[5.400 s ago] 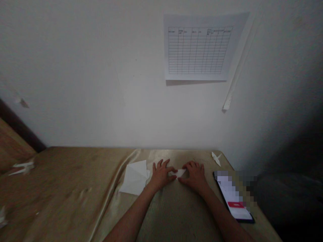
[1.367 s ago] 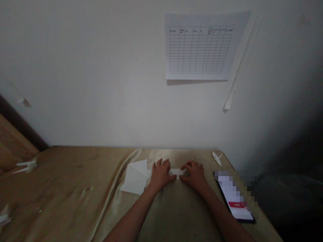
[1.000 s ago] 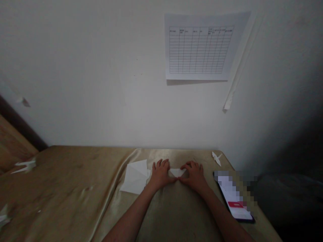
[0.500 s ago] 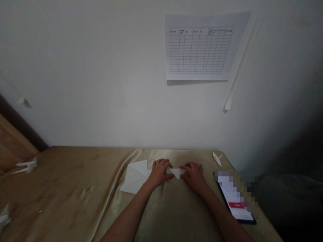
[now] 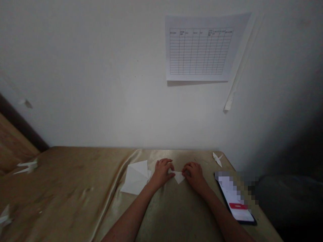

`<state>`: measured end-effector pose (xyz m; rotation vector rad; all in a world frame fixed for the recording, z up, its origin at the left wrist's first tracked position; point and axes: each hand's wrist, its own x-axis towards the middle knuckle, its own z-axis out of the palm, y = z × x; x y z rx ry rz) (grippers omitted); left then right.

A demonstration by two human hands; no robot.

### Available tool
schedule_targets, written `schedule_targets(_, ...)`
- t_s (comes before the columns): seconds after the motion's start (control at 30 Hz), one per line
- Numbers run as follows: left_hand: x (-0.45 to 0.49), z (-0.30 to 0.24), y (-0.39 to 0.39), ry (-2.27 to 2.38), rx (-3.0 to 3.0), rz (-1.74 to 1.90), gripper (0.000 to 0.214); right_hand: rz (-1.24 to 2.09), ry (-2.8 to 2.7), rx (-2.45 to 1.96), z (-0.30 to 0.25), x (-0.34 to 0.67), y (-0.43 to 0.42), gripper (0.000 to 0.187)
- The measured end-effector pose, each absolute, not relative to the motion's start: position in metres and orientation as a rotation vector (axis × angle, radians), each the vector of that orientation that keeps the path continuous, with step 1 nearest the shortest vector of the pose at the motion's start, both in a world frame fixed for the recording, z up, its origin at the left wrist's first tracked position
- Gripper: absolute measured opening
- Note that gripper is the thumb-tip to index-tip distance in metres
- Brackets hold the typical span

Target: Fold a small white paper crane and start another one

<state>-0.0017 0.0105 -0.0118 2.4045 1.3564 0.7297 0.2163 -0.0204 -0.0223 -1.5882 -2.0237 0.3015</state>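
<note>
A small white folded paper (image 5: 179,177) lies between my hands on the cloth-covered table, its lower tip pointing toward me. My left hand (image 5: 163,170) pinches its left corner between thumb and fingers. At the right corner, my right hand (image 5: 193,173) grips it the same way. Larger creased white paper sheets (image 5: 135,177) rest just left of my left forearm, which hides part of their edge. Beyond my right hand, near the far right corner, sits a folded paper crane (image 5: 217,159).
A phone (image 5: 236,201) with a lit screen lies along the right edge. More folded paper figures stand at the left: one paper figure (image 5: 29,165) farther back, another paper figure (image 5: 5,216) nearer. A printed table sheet (image 5: 200,50) hangs on the white wall behind the gold cloth (image 5: 75,188).
The small folded paper has shifted slightly toward me. My hands have drawn a little closer together, still pinching its two corners.
</note>
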Motion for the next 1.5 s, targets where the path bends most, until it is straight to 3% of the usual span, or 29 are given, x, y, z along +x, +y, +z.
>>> schedule_targets(0.13, 0.000, -0.010, 0.009, 1.331, 2.425, 0.821, 0.013, 0.307, -2.029, -1.563, -0.020, 0.216, -0.022, 0.009)
schedule_targets(0.27, 0.001, -0.002, 0.006, 1.367, 2.361, 0.973, 0.029, 0.262, -1.937, -1.524, -0.019, 0.217, -0.021, 0.011)
schedule_targets(0.37, 0.003, 0.002, 0.003, 1.424, 2.292, 1.024, 0.027, 0.248, -1.807, -1.481, -0.019, 0.216, -0.020, 0.012)
schedule_targets(0.57, 0.009, -0.005, -0.001, 1.410, 2.347, 0.953, 0.007, 0.303, -1.734, -1.384, -0.019, 0.210, -0.022, 0.009)
schedule_targets(1.0, 0.016, -0.001, -0.009, 1.536, 2.233, 0.743, 0.012, 0.412, -1.859, -1.355, -0.016, 0.209, -0.025, 0.013)
schedule_targets(1.5, 0.020, 0.003, -0.015, 1.437, 2.132, 0.787, 0.018, 0.392, -1.794, -1.417, -0.012, 0.204, -0.029, 0.010)
